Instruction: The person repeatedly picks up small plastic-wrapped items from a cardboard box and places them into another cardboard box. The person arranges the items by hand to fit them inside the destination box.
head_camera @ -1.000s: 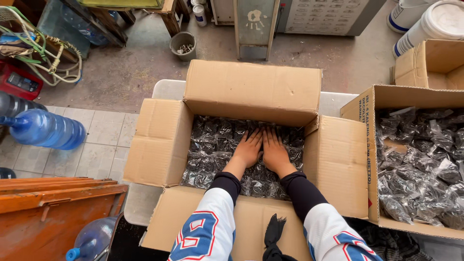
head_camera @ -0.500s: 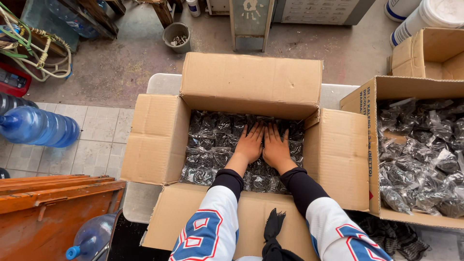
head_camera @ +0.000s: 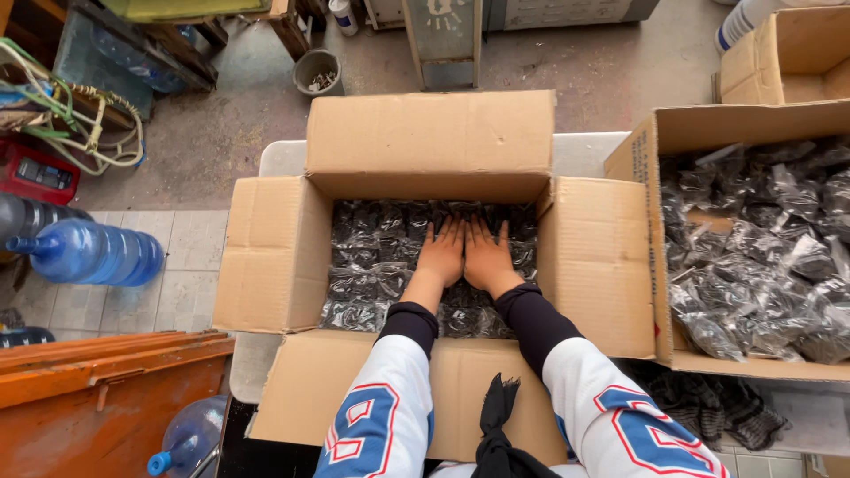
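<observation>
An open cardboard box (head_camera: 274, 257) stands in front of me on a white table, its four flaps folded out. It is filled with small clear plastic bags of dark pieces (head_camera: 363, 265). My left hand (head_camera: 440, 255) and my right hand (head_camera: 486, 258) lie flat, side by side, palms down on the bags in the middle of the box. Fingers are stretched out and point away from me. Neither hand grips anything. Dark sleeves cover both wrists.
A second open box (head_camera: 642, 168) with the same kind of bags stands to the right, an empty box (head_camera: 753, 71) behind it. Blue water bottles (head_camera: 88, 252) lie on the floor at the left, an orange metal frame (head_camera: 97, 389) at lower left, a small bucket (head_camera: 317, 73) beyond.
Both hands stay pressed flat on the bags in much the same spot. The view has shifted slightly, so the boxes sit a little further left in the frame.
</observation>
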